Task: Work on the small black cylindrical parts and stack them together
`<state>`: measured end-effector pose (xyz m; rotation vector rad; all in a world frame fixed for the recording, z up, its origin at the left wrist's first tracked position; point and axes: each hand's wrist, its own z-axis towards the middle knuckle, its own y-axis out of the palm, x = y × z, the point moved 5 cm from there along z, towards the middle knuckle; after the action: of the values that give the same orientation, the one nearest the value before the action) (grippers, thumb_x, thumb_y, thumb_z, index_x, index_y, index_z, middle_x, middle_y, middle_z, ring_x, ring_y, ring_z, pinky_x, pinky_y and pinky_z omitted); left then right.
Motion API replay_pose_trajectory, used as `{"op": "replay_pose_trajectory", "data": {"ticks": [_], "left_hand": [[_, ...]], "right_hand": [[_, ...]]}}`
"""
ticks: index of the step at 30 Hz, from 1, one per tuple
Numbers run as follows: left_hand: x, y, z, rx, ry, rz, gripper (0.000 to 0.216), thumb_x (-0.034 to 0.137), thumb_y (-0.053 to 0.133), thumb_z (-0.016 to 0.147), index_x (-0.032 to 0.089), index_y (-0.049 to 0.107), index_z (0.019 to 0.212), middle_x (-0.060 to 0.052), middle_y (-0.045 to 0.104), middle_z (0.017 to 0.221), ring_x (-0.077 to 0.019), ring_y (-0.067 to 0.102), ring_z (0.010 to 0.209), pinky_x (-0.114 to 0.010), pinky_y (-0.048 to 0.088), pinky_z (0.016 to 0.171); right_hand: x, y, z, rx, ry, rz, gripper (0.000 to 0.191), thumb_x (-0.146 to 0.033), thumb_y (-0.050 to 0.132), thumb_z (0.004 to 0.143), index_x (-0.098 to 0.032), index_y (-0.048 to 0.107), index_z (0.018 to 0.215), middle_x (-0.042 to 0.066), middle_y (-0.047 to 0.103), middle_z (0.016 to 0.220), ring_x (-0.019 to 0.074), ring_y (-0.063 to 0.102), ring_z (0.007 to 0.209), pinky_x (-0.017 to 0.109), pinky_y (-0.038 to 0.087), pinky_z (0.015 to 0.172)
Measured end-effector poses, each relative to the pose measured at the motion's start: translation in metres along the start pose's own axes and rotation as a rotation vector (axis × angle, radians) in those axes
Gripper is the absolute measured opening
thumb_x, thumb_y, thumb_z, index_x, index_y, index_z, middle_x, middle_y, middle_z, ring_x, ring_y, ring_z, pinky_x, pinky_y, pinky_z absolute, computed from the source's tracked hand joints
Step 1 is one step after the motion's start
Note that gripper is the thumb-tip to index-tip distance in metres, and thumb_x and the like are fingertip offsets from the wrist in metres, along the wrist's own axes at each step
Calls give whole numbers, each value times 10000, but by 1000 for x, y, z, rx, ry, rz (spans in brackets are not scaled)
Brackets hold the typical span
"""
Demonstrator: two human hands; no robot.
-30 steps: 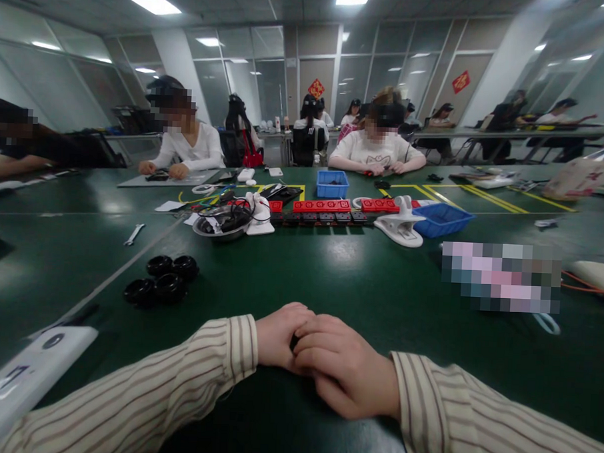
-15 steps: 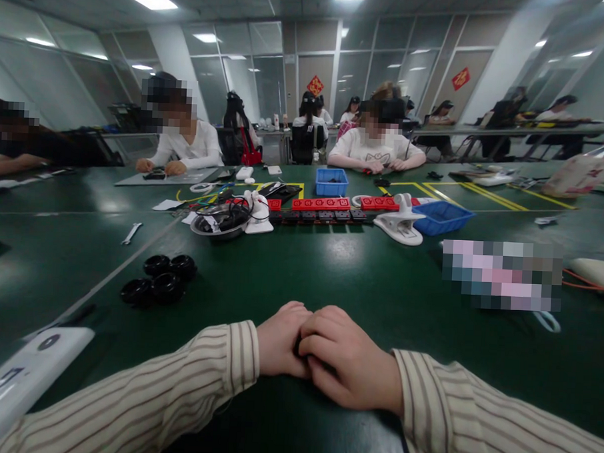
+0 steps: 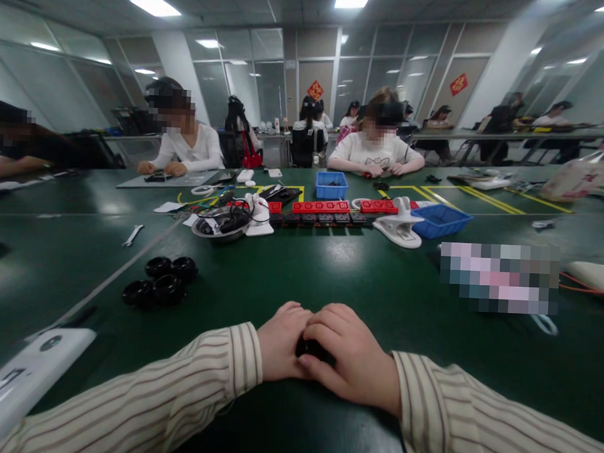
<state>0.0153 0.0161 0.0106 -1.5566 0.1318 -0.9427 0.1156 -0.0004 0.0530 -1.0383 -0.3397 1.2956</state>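
Note:
My left hand (image 3: pixel 279 342) and my right hand (image 3: pixel 353 359) meet just above the green table (image 3: pixel 260 271), close to its front edge. Between them is a small glossy black part (image 3: pixel 312 349), mostly covered by my fingers, so its full shape is hidden. The fingers of my right hand curl over it from the right, thumb below. My left hand is closed around it from the left, its fingertips out of sight behind the right hand. To the left stand several glossy black ring-shaped parts (image 3: pixel 168 288) in a cluster.
A white device (image 3: pixel 50 369) lies at the lower left, and a wrench (image 3: pixel 133 235) beyond. Across the middle are a metal bowl (image 3: pixel 219 235) of cables, red socket strips (image 3: pixel 321 206), a white clip base (image 3: pixel 399 232) and a blue tray (image 3: pixel 441 222). Co-workers sit opposite.
My right hand's fingers have lifted and spread a little, showing more of the black part between the hands. The left hand stays nearly in place. The view has shifted slightly.

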Motion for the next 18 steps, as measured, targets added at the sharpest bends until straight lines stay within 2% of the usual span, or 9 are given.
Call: {"op": "replay_pose_trajectory", "data": {"ticks": [3,7,10,13,15,18], "left_hand": [[0,0,1,7,22,0,286,321,695,588,174,535,775,-8,605,852,-197,553,817,-361,342,873],[0,3,3,-32,159,-24,286,243,715,538,187,554,767,26,588,812,-184,554,818,-305,354,805],[-2,4,4,-43,227,-64,332,247,733,501,188,556,775,43,574,772,-175,557,816,-291,354,815],[-3,3,5,-53,233,-69,297,294,726,526,183,554,741,43,572,752,-167,564,789,-286,366,802],[-1,0,5,-61,232,-50,309,330,721,552,188,568,781,30,589,802,-179,565,815,-294,373,801],[6,-3,3,-74,257,-32,413,371,716,590,211,567,941,5,600,963,-211,549,915,-329,364,855]], "right_hand": [[0,3,1,-35,-19,20,164,-251,431,838,-139,552,845,79,582,813,176,487,764,326,398,698],[-6,3,2,-73,-148,93,159,-156,404,790,-142,554,837,71,589,815,168,502,786,319,407,727],[-10,4,2,-94,-224,133,168,-137,392,753,-141,553,798,72,595,803,171,520,810,324,411,756],[-12,5,1,-87,-284,157,171,-128,371,751,-149,539,775,75,605,806,169,529,833,323,411,784],[-13,3,1,-70,-294,162,184,-124,365,763,-149,535,828,76,612,835,163,527,856,322,409,810],[-13,-2,1,-10,-255,145,184,-170,387,795,-149,526,915,78,607,889,169,512,875,334,404,814]]}}
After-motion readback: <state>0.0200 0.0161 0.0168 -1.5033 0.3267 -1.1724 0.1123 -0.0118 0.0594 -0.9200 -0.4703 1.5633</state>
